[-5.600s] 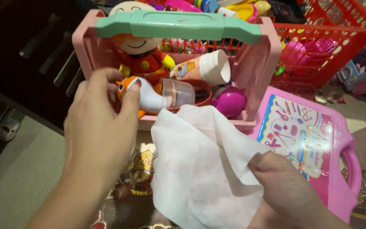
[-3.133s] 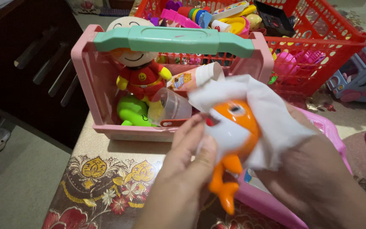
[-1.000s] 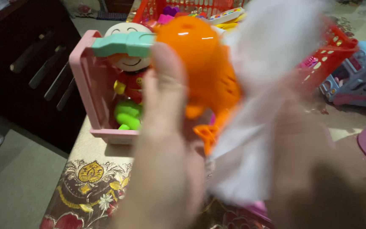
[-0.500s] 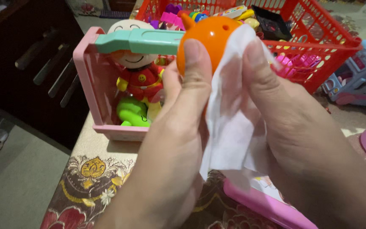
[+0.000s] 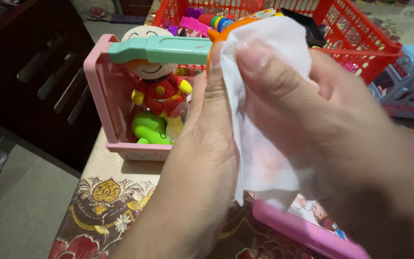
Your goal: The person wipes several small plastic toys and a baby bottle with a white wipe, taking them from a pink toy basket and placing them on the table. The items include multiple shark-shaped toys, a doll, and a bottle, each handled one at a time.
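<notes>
My left hand (image 5: 207,158) grips an orange toy fish (image 5: 215,34), of which only a sliver of the top shows above my fingers. My right hand (image 5: 322,124) presses a white wipe (image 5: 264,158) over the toy, covering nearly all of it. Both hands are raised in front of a pink toy basket (image 5: 102,91) with a mint-green handle (image 5: 159,48). Inside the basket sit a doll in a red suit (image 5: 158,86) and a green toy (image 5: 148,128).
A red plastic basket (image 5: 360,38) full of colourful toys stands behind. A pink toy case (image 5: 303,230) lies under my hands on the patterned cloth (image 5: 101,211). A blue and pink toy vehicle (image 5: 408,81) is at right. A dark cabinet (image 5: 34,72) stands at left.
I took the orange fish out of the pink basket and wrapped the wipe around it. In the last half second my right hand slid the wipe up over the toy's top.
</notes>
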